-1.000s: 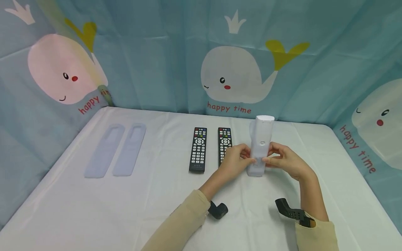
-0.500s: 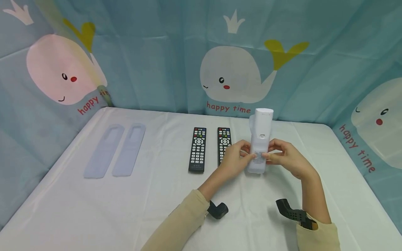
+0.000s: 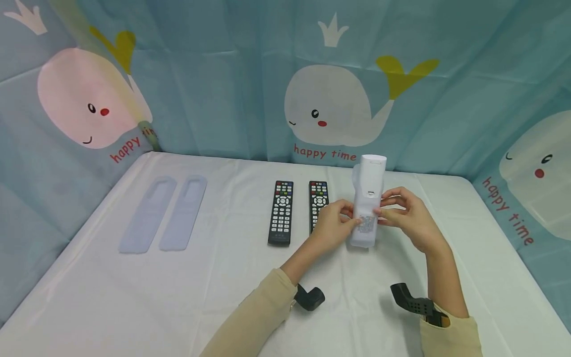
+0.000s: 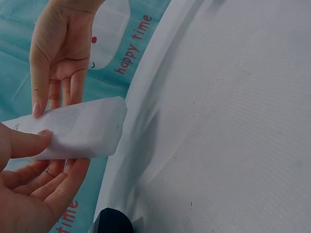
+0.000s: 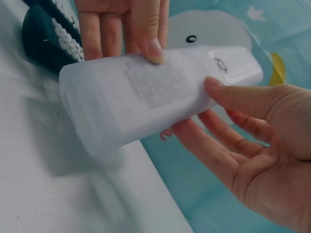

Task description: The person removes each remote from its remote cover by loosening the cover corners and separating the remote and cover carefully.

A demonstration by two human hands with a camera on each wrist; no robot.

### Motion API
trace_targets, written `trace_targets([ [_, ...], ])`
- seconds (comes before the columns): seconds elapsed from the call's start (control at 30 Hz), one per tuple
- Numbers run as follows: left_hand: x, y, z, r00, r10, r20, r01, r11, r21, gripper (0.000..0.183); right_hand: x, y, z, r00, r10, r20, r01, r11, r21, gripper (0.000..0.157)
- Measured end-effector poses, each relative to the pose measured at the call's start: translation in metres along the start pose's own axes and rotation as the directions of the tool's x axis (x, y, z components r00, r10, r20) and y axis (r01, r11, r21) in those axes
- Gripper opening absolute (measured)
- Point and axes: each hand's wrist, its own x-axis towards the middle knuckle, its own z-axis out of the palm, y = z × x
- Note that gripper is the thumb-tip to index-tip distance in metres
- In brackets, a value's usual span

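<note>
A white remote control (image 3: 372,173) is held up on end, its back facing the head camera. A translucent sleeve (image 3: 365,234) covers its lower part, and a loose flap of the sleeve shows behind its upper left side. My left hand (image 3: 331,225) pinches the left side, thumb on the back. On the right side my right hand (image 3: 412,218) pinches a bit higher, thumb on the back and fingers behind. In the right wrist view, a printed label (image 5: 158,82) shows through the sleeve (image 5: 104,104). The remote's button side is hidden.
Two black remotes (image 3: 281,213) (image 3: 318,198) lie left of my hands, the nearer one partly behind my left hand. Two more translucent sleeves (image 3: 147,215) (image 3: 184,213) lie flat on the far left of the white-covered table (image 3: 223,297). A blue whale-print curtain (image 3: 223,99) hangs behind.
The white remote has risen slightly and stands a little further left. My right hand has moved up along its side, and the label on the back shows more plainly.
</note>
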Motion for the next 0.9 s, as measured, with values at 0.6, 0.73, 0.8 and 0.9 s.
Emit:
trace_targets([
  [0.6, 0.0, 0.001, -0.004, 0.997, 0.017, 0.08, -0.02, 0.999, 0.032, 0.024, -0.002, -0.005, -0.003, 0.951, -0.132, -0.279, 0.114, 0.99, -0.082, 0.06],
  [0.73, 0.0, 0.003, -0.008, 0.995, 0.013, 0.1, -0.017, 0.999, 0.045, 0.026, -0.003, -0.006, -0.005, 0.946, -0.14, -0.292, 0.128, 0.99, -0.062, 0.058],
  [0.8, 0.0, 0.004, -0.011, 0.994, 0.016, 0.105, -0.022, 0.998, 0.051, 0.026, -0.004, -0.007, -0.006, 0.945, -0.146, -0.292, 0.136, 0.989, -0.055, 0.057],
  [0.9, 0.001, 0.005, -0.014, 0.993, 0.03, 0.113, -0.037, 0.997, 0.064, 0.027, -0.005, -0.008, -0.008, 0.944, -0.146, -0.294, 0.134, 0.989, -0.061, 0.058],
])
